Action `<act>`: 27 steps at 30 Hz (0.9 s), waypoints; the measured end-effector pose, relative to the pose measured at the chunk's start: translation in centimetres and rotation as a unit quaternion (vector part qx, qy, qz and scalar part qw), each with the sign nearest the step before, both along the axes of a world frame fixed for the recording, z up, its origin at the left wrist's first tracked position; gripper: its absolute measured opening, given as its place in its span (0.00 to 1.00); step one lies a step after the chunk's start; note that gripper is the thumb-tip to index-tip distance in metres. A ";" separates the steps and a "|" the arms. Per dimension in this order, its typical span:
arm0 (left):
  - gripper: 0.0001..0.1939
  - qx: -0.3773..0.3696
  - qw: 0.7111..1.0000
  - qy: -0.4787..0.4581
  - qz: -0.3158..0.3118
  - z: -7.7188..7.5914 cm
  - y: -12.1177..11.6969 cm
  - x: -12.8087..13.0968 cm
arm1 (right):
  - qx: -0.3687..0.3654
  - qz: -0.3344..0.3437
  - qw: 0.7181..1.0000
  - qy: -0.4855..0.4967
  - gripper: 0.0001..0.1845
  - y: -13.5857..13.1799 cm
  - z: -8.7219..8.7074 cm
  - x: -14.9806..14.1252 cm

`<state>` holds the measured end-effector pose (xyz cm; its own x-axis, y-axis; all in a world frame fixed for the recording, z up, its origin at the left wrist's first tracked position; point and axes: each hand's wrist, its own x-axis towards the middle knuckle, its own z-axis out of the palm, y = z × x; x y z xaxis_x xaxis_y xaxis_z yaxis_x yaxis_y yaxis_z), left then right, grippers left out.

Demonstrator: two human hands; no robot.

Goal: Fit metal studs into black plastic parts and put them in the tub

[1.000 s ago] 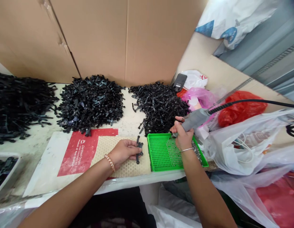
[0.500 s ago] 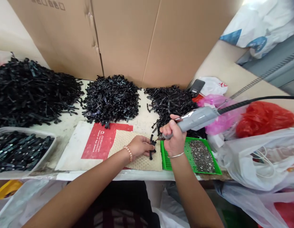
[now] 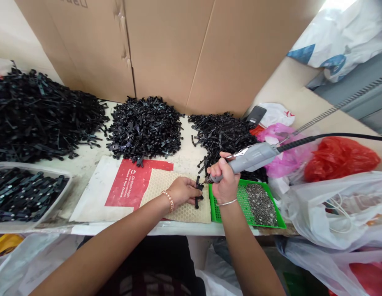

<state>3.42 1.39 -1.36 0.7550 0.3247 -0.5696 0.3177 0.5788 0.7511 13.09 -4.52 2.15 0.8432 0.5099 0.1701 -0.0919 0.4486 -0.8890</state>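
Three heaps of black moulded plastic parts [image 3: 144, 127] sit along the back edge of the worktop [image 3: 187, 142], against a corrugated cardboard panel [image 3: 169, 53]. Going by the volumes, most of the stock is in those loose, spiky heaps. A clear plastic tub [image 3: 33, 167] at the left edge holds a smaller batch, laid more or less side by side. Crumpled red, pink and white plastic bags [image 3: 340, 160] crowd the right end.

Front edge, I see a red printed sheet [image 3: 129, 187], a beige honeycomb mat [image 3: 191, 213] and a green perforated tray [image 3: 217, 207] carrying a grainy bed of small metal studs [image 3: 261, 204].

My left hand [image 3: 183, 192] has its fingers curled, pinching one black plastic part [image 3: 197, 201] upright at the mat's right side. My right hand [image 3: 223, 181] is wrapped closed around a grey corded handpiece [image 3: 252, 161]. Its narrow tip is right at the part; can't tell if it's touching.
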 end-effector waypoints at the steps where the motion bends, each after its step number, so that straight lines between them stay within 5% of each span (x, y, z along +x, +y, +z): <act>1: 0.10 0.000 1.000 0.000 0.000 0.0 0.0 0.0 | -0.004 -0.001 1.000 -0.002 0.14 0.0 -0.1 0.0; 27: 0.13 0.003 1.000 0.009 0.001 -0.1 -0.1 0.1 | -0.003 -0.023 0.999 -0.029 0.15 -0.1 -0.7 0.0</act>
<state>3.49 1.28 -1.48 0.7437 0.3304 -0.5812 0.3298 0.5749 0.7488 13.05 -4.61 1.46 0.8545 0.4725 0.2159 -0.0202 0.4455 -0.8951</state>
